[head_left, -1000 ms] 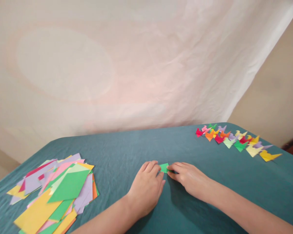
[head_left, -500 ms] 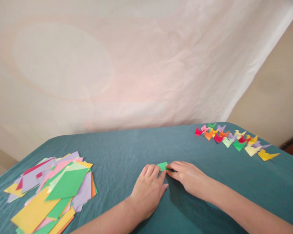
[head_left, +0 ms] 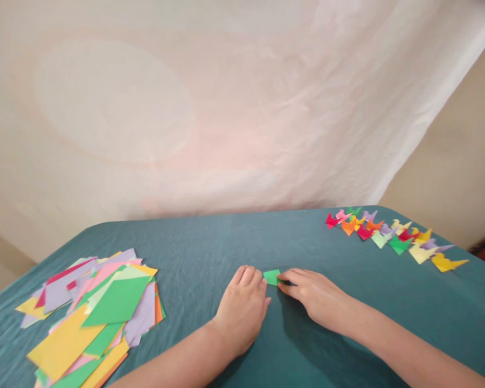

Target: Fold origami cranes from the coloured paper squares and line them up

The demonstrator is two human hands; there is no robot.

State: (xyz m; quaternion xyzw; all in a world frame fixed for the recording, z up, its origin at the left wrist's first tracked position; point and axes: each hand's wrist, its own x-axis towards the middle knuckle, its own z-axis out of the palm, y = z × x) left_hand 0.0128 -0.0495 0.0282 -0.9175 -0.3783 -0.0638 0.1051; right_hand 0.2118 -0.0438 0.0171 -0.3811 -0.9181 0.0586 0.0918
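A small folded piece of green paper (head_left: 271, 277) lies on the teal cloth between my two hands. My right hand (head_left: 309, 291) pinches its right end between thumb and fingers. At its left end is my left hand (head_left: 244, 304), back up, with the fingers curled together and pressed down at the paper's edge. The left fingertips are hidden behind the hand, so their exact hold is partly out of sight.
A loose pile of coloured paper sheets (head_left: 117, 302) spreads over the left of the cloth-covered table (head_left: 210, 237). Rows of folded paper birds (head_left: 400, 245) in several colours stand at the back right. A pale sheet (head_left: 242, 108) hangs behind the table.
My left index finger and thumb have drawn back left from the paper's front edge, so more of the green paper shows. My right hand keeps its pinch. The view has shifted slightly.
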